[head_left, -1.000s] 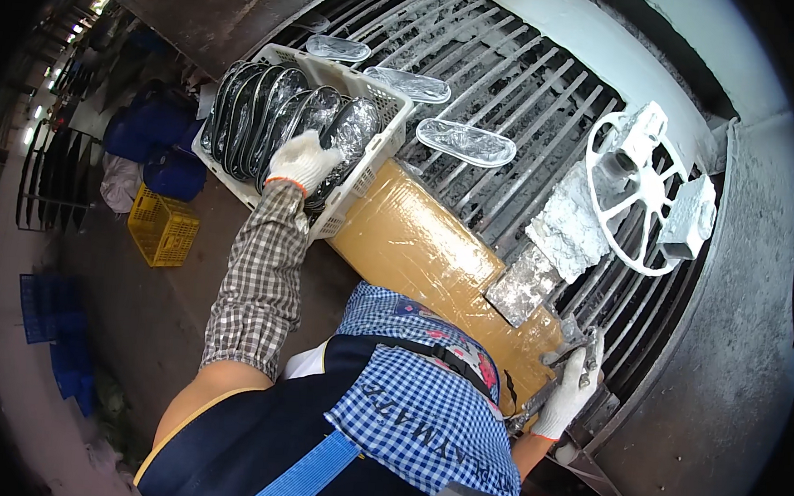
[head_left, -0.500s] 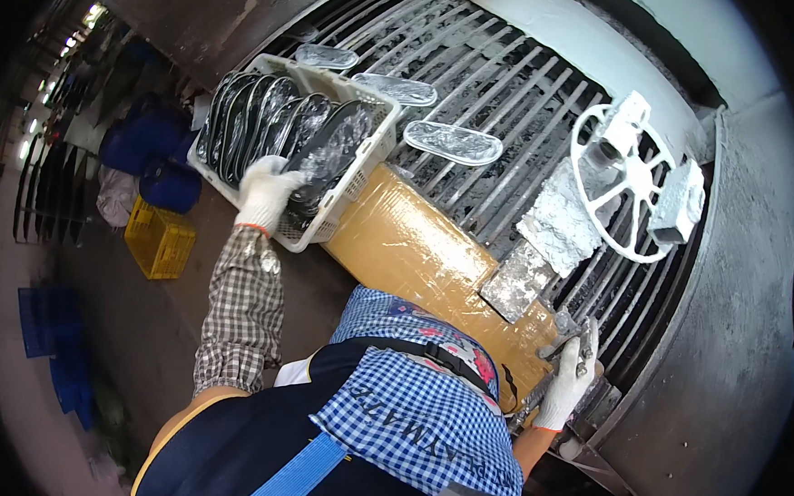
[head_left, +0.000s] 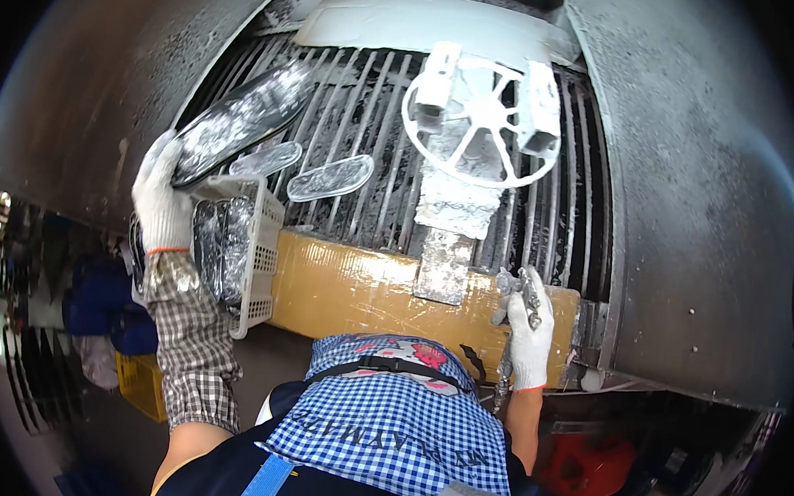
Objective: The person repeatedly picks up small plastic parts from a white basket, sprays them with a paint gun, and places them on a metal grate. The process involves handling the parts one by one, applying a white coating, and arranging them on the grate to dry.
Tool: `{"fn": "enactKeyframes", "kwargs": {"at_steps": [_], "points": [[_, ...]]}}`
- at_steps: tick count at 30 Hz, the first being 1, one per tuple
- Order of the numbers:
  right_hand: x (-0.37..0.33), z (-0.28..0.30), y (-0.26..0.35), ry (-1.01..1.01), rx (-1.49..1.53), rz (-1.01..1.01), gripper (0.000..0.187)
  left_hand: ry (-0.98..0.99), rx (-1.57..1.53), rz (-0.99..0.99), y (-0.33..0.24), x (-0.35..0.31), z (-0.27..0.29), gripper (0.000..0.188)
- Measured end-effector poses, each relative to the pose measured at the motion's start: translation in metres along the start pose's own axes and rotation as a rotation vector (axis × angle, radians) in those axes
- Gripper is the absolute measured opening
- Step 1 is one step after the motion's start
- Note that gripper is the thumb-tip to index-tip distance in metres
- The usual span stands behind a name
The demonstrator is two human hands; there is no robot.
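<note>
My left hand, in a white knit glove, grips the near end of a long dark shoe sole with a whitish, shiny face. The sole is held tilted above a slatted metal grate. Below that hand, a white plastic basket holds several more soles standing on edge, partly hidden by my forearm. My right hand, also gloved, is closed around a silvery metal spray gun at the grate's near right; a hose seems to hang beneath it.
On the grate, a white spoked wheel carries two upright blocks. Two clear-looking oval pieces lie left of it. A tape-covered brown board spans the near edge. Metal walls rise on both sides. A red container sits low at right.
My left hand has lifted a sole from the basket and carried it over the grate. The view has turned left, toward the grate. My right hand still holds the spray gun.
</note>
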State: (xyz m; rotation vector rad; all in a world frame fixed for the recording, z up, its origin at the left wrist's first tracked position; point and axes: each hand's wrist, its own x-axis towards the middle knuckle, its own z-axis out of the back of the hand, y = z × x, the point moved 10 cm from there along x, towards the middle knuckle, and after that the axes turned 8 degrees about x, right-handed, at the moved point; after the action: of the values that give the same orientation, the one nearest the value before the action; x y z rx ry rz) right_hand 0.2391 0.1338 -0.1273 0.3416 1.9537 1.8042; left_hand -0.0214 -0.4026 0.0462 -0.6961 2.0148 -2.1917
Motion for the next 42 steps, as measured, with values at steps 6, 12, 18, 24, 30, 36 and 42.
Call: {"fn": "enactKeyframes", "kwargs": {"at_steps": [6,12,18,24,30,36,42], "points": [[-0.008,0.021,-0.009,-0.048,0.091,-0.018,0.059,0.314,-0.29,0.24,-0.001,0.011,-0.179,0.035],[-0.019,0.03,0.005,-0.097,0.098,0.0,0.059,0.56,-0.339,0.237,-0.029,-0.005,-0.307,0.031],[-0.022,0.03,0.005,-0.125,0.15,0.041,0.057,0.706,0.047,-0.467,-0.035,0.007,-0.368,0.035],[-0.024,0.036,-0.002,-0.137,0.123,0.043,0.056,0.738,0.114,-0.631,-0.022,0.009,-0.399,0.023],[-0.026,0.038,0.0,-0.162,0.108,0.032,0.057,0.802,0.004,-0.155,-0.007,0.0,-0.408,0.025],[-0.023,0.033,-0.002,-0.125,0.13,-0.005,0.059,0.655,0.089,0.083,0.005,0.015,-0.381,0.033],[-0.022,0.031,-0.002,-0.138,0.144,-0.001,0.061,0.631,0.15,0.098,0.016,0.019,-0.377,0.036]]}}
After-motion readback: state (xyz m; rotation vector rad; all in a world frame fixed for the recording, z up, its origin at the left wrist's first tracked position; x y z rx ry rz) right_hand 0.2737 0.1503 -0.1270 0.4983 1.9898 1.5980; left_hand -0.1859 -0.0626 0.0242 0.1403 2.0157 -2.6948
